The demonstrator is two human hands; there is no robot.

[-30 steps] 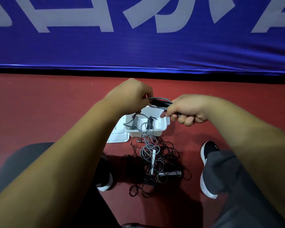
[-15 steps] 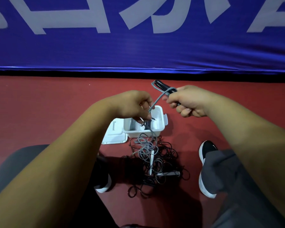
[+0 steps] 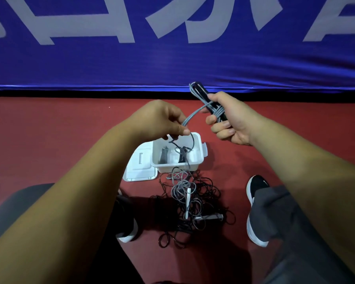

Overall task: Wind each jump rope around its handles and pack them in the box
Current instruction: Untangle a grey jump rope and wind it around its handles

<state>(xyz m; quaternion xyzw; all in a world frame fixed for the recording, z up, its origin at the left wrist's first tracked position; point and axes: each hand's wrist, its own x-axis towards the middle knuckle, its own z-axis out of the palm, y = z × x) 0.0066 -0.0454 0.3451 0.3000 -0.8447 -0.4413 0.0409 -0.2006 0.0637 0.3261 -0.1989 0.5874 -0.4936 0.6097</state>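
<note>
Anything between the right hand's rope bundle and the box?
Nothing solid: the box is open, lid on the floor beside it. But the left hand hovers above it pinching the grey cord from the right hand's bundle, whose unwound slack hangs across the opening to the floor pile.

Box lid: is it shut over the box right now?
No, the lid lies flat beside the white box, which stands open with its inside in view.
</note>
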